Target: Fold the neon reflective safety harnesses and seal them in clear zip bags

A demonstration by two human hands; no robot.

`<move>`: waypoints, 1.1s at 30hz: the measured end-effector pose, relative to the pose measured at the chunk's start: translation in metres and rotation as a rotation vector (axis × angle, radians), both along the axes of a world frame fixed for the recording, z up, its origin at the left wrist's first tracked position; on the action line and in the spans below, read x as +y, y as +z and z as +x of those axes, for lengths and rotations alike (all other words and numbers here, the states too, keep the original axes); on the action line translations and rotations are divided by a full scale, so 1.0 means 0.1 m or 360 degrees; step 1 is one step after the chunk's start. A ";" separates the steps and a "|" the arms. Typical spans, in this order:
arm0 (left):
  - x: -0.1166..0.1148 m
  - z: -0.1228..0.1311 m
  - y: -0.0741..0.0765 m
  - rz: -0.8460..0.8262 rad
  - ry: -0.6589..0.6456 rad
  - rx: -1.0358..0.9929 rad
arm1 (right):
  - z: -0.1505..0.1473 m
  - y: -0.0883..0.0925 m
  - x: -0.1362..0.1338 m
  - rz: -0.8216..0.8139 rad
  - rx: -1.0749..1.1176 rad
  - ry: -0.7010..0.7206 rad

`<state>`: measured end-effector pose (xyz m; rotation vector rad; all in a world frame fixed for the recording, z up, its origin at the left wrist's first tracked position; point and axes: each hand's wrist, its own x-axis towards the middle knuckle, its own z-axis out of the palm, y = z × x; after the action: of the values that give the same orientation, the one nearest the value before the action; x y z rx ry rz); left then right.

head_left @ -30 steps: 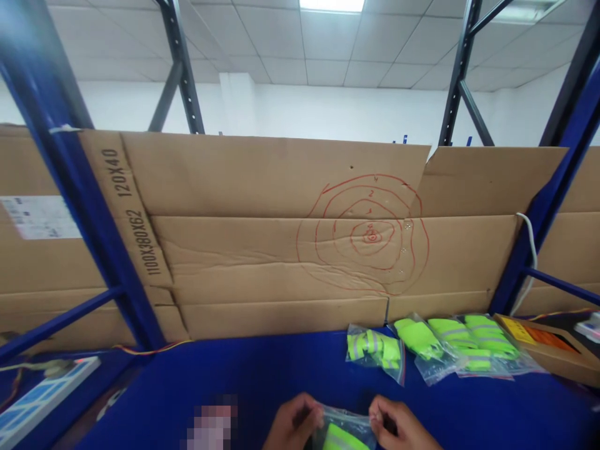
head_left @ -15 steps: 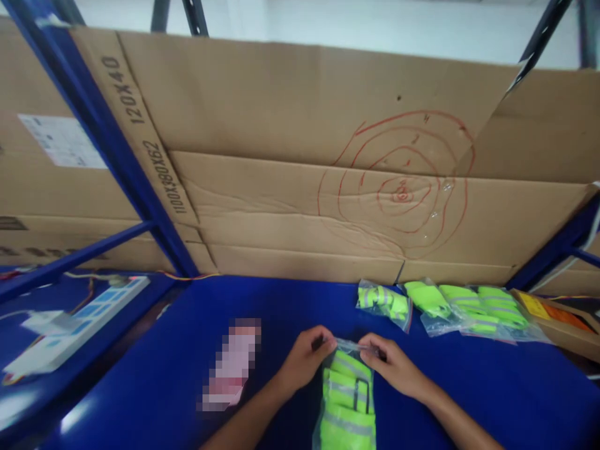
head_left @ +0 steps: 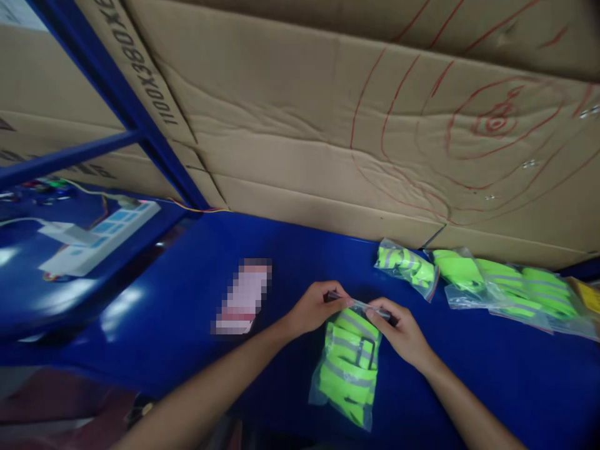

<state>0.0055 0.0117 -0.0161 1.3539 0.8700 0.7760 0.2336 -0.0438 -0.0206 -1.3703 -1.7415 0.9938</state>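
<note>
A clear zip bag (head_left: 317,382) holds a folded neon-yellow reflective strap (head_left: 349,369) with grey stripes and a dark buckle. Its top edge is pinched between the fingers of both hands. My left hand (head_left: 322,306) is closed on the left end of that edge, thumb and fingers together. At the right end, my right hand (head_left: 396,328) grips the same edge in a pinch. The bag hangs toward me, over the front part of the blue table (head_left: 285,381). Whether the seal is closed cannot be made out.
Several bagged neon straps (head_left: 506,284) lie along the back right, by a cardboard panel (head_left: 300,112) with red rings drawn on it. A pixelated pink item (head_left: 244,300) rests left of my hands. Farther left are a white power strip (head_left: 103,237) and a blue frame post (head_left: 122,100).
The camera view has tilted down and turned, so the table sits higher in the picture. Both hands keep pinching the bag's top edge, and more of its lower end shows now.
</note>
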 end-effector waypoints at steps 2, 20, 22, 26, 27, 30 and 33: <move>0.01 0.00 0.01 -0.0052 -0.0080 -0.0030 | 0.02 0.00 -0.02 0.0044 -0.0016 -0.0061; -0.08 0.04 0.05 0.0191 -0.0070 0.0050 | 0.06 0.02 -0.11 0.0153 -0.0061 -0.0100; -0.09 0.03 0.06 0.0293 -0.0048 0.0075 | 0.06 0.05 -0.12 0.0175 -0.0066 -0.0089; -0.12 0.02 0.08 0.0338 -0.0046 0.0118 | 0.05 0.10 -0.14 0.0299 -0.0126 -0.0071; -0.12 0.02 0.08 0.0301 -0.0061 0.0115 | 0.05 0.11 -0.15 0.0332 -0.0138 -0.0068; -0.15 0.04 0.08 0.0162 -0.0118 0.0079 | 0.04 0.12 -0.17 0.0408 -0.0181 -0.0058; -0.17 0.07 0.09 0.0225 -0.0062 0.0108 | 0.03 0.12 -0.18 0.0486 -0.0265 -0.0020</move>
<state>0.0122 -0.0057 -0.0067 1.5250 0.8522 0.7769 0.2361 -0.0615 -0.0083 -1.2922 -1.9127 0.5889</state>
